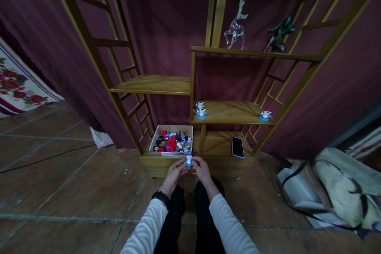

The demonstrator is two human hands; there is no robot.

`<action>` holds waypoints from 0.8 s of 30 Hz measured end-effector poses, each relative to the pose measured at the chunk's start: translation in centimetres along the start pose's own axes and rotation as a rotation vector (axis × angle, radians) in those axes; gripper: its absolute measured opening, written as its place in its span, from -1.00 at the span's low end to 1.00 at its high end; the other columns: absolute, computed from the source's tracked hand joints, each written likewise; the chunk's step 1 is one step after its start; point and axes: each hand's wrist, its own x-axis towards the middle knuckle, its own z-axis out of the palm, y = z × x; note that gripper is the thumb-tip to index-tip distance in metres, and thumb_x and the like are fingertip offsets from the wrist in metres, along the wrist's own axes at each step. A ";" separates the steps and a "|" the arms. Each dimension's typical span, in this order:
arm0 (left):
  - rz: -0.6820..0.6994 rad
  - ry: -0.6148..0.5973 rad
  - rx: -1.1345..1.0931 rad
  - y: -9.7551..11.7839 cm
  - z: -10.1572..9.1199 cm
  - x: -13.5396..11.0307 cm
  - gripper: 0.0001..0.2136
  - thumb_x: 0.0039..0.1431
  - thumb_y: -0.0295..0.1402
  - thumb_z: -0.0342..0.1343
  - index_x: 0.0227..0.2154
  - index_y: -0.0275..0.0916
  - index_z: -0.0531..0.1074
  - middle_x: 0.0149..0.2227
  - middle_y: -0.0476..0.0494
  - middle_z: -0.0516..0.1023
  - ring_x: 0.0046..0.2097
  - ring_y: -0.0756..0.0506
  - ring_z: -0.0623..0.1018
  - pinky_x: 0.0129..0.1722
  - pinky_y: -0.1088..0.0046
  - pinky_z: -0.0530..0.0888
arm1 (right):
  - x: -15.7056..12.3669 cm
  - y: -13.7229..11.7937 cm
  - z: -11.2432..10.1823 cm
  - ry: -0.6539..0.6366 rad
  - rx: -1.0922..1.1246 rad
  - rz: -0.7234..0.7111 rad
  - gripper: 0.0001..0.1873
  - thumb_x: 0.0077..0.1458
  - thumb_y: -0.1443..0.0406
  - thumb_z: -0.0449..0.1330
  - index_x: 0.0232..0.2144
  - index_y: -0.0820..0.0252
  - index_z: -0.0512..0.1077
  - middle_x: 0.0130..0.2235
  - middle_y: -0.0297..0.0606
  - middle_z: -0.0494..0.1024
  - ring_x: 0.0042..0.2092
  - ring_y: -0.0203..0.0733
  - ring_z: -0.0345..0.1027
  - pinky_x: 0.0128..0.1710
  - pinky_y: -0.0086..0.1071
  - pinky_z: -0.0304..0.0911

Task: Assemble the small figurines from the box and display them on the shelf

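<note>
Both my hands meet in front of the wooden shelf unit (166,84) and pinch one small blue and white figurine (189,160) between them. My left hand (175,171) grips its left side, my right hand (201,168) its right. Just behind the figurine, a white box (158,134) full of several small red, black and blue figurines rests on the bottom shelf. Two similar figurines (201,110) stand on the left of the middle shelf and one more figurine (264,115) on its right.
A dark phone (237,147) lies on the bottom shelf to the right. A clear glass deer (235,27) and a green ornament (279,33) stand on the top shelf. A bag (336,190) lies on the tiled floor at right. A maroon curtain hangs behind.
</note>
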 end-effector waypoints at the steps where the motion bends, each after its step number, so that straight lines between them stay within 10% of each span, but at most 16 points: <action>1: 0.004 -0.003 -0.002 0.0 0.0 0.0 -0.62 -0.09 -0.34 0.27 -0.15 -0.31 0.45 -0.34 -0.22 0.59 -0.36 -0.04 0.57 -0.33 0.49 0.44 | 0.0 0.0 0.0 -0.003 0.000 0.001 -0.78 -0.05 0.20 0.10 -0.36 0.12 0.47 -0.34 -0.33 0.54 -0.34 -0.22 0.39 -0.34 -0.34 0.33; 24: 0.133 -0.108 0.053 -0.7 0.0 0.7 -0.45 -0.27 -0.37 0.34 -0.09 -0.30 0.42 -0.38 -0.15 0.58 -0.37 -0.02 0.51 -0.36 0.51 0.36 | -0.4 -0.6 -0.5 0.008 -0.038 -0.105 -0.77 -0.08 0.26 0.15 -0.29 0.09 0.46 -0.24 -0.28 0.54 -0.20 -0.14 0.42 -0.14 -0.24 0.31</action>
